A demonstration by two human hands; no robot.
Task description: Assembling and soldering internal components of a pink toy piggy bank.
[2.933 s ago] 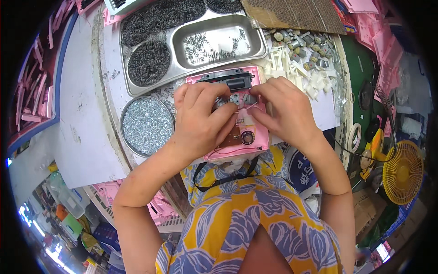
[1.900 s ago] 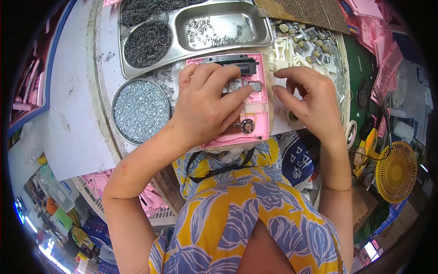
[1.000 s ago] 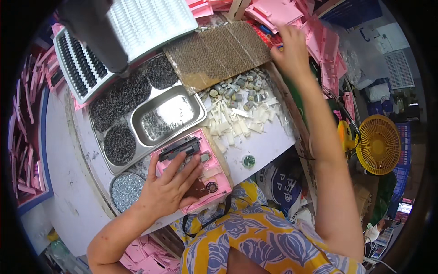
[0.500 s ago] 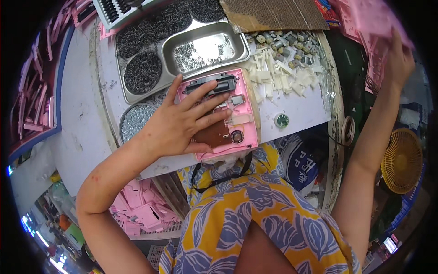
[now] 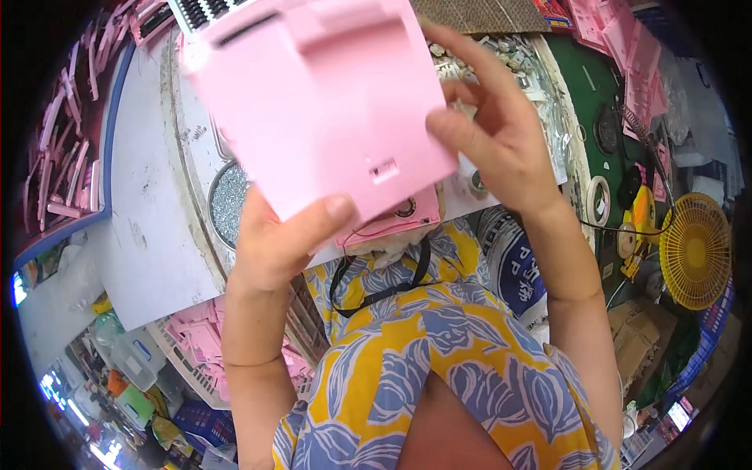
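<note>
A pink plastic housing panel (image 5: 337,117) with a small square slot and a long dark slit is held up between my two hands over the table. My left hand (image 5: 278,235) grips its lower left corner, thumb across the near edge. At its right edge, my right hand (image 5: 497,125) has the thumb on the face and the fingers partly behind. Beneath the panel lies a pink casing (image 5: 419,215) with a round speaker-like part near its corner; most of this casing is hidden.
To the left stands a round tin of small metal screws or pins (image 5: 227,207). Cardboard (image 5: 478,16) and small motors lie at the back. Pink parts fill a crate (image 5: 196,345) below and a bin (image 5: 70,149) at left. A yellow fan (image 5: 695,251) is at right.
My right hand has brought the pink panel from the far right to above the table. My left hand has lifted off the casing and taken the panel's left corner.
</note>
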